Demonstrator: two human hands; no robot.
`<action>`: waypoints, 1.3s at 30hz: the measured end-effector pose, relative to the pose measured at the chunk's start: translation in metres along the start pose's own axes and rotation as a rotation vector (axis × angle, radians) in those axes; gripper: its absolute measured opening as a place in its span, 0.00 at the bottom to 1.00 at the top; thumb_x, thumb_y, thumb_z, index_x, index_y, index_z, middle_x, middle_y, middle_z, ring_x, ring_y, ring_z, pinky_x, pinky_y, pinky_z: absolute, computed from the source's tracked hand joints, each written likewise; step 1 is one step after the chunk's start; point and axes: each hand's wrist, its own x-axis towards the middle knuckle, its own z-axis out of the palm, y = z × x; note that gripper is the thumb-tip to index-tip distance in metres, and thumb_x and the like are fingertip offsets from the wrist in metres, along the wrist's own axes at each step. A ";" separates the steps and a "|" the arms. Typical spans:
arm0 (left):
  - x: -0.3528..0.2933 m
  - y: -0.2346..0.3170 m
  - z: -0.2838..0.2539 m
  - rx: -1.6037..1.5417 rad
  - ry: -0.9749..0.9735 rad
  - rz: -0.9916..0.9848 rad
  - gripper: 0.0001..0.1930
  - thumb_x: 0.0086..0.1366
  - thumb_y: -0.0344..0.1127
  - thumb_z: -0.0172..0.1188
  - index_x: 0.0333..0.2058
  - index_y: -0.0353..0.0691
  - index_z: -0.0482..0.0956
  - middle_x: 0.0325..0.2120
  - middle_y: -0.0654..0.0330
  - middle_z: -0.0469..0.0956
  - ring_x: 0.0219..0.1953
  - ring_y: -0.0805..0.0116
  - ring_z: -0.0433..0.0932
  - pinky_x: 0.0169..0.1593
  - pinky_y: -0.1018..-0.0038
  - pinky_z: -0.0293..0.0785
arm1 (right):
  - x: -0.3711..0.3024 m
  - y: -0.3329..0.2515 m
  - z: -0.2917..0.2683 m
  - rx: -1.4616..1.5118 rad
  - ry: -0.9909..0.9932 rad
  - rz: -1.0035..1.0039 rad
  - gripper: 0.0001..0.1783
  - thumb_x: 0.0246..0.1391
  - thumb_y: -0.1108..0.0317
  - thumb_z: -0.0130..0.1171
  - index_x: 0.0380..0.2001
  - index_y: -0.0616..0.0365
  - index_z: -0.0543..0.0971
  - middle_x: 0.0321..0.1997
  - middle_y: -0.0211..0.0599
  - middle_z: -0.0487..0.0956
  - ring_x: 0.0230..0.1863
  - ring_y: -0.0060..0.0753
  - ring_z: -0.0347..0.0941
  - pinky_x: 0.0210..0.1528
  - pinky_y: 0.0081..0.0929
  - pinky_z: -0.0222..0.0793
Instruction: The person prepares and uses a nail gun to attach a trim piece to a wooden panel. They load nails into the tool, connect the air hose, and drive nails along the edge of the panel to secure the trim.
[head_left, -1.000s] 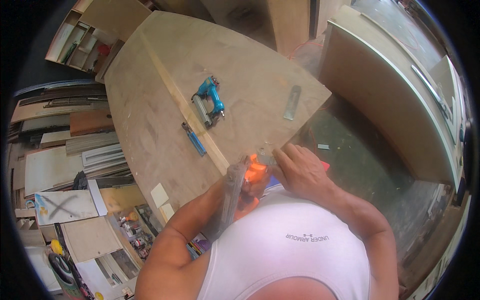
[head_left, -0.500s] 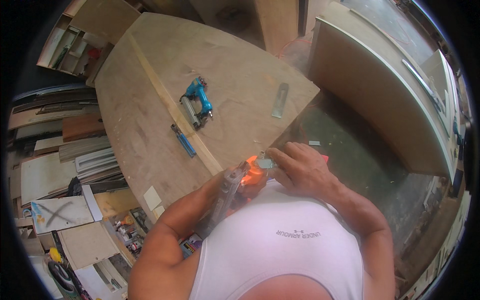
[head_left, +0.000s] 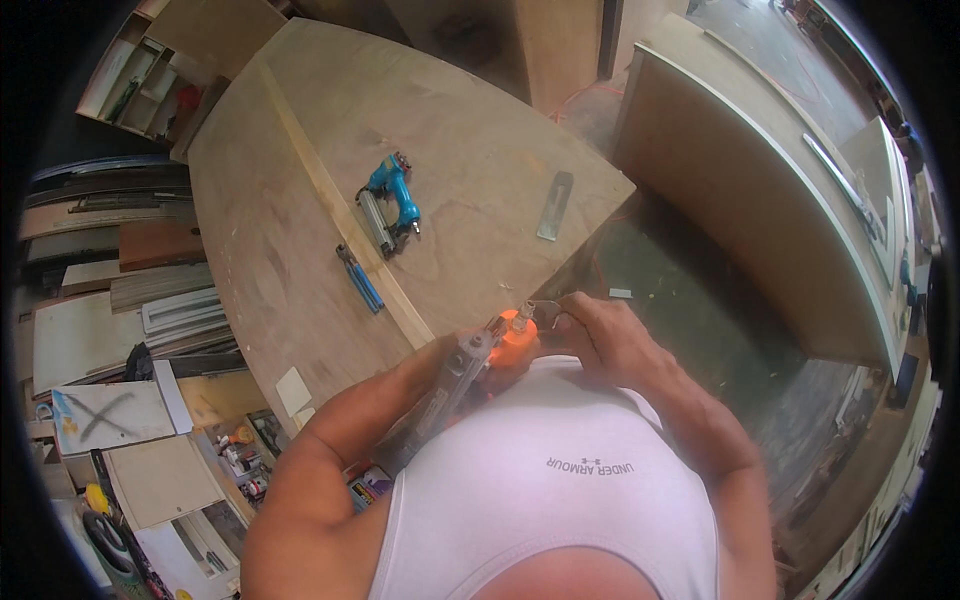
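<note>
Close to my chest, my left hand (head_left: 512, 374) is wrapped round an orange nail gun (head_left: 518, 344). Its metal air fitting points up and away from me. The gun's long grey magazine (head_left: 452, 385) slants down to the left along my left forearm. My right hand (head_left: 612, 338) is just right of the fitting, with thumb and forefinger pinched on a small, thin, pale piece whose kind I cannot make out. Farther off on the wooden tabletop (head_left: 480, 130) lie a blue nail gun (head_left: 398, 190), blue-handled pliers (head_left: 360, 280) and a flat slotted metal blade (head_left: 555, 206).
A long wooden strip (head_left: 320, 185) lies across the tabletop. To the right stands a large board-sided cabinet (head_left: 740, 180), with dark floor between. Stacked boards (head_left: 165, 250) fill the left side. Below them are loose panels (head_left: 165, 480) and a box of small items (head_left: 240, 460).
My right hand has drawn slightly right, away from the orange nail gun's fitting, which now shows more fully. The pale piece has turned and looks thinner. The whole view has shifted slightly.
</note>
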 end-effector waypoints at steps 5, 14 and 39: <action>0.000 0.001 0.022 0.074 0.147 0.079 0.26 0.53 0.48 0.78 0.31 0.34 0.73 0.14 0.60 0.71 0.12 0.74 0.70 0.14 0.78 0.63 | 0.004 -0.001 0.008 0.027 0.029 -0.043 0.13 0.71 0.63 0.49 0.47 0.64 0.73 0.39 0.56 0.81 0.40 0.61 0.80 0.42 0.51 0.75; -0.005 -0.007 0.001 0.068 0.226 0.027 0.23 0.61 0.50 0.72 0.30 0.35 0.73 0.11 0.61 0.68 0.10 0.72 0.69 0.12 0.77 0.64 | 0.002 -0.021 0.005 -0.107 0.029 0.125 0.15 0.71 0.59 0.50 0.44 0.62 0.73 0.37 0.56 0.81 0.40 0.62 0.79 0.42 0.54 0.73; -0.003 -0.006 -0.003 0.195 0.041 -0.042 0.18 0.65 0.48 0.63 0.34 0.37 0.73 0.20 0.67 0.69 0.19 0.78 0.66 0.20 0.79 0.61 | -0.015 -0.017 0.023 -0.009 0.163 0.132 0.18 0.69 0.62 0.51 0.55 0.60 0.75 0.46 0.54 0.83 0.44 0.58 0.81 0.46 0.49 0.78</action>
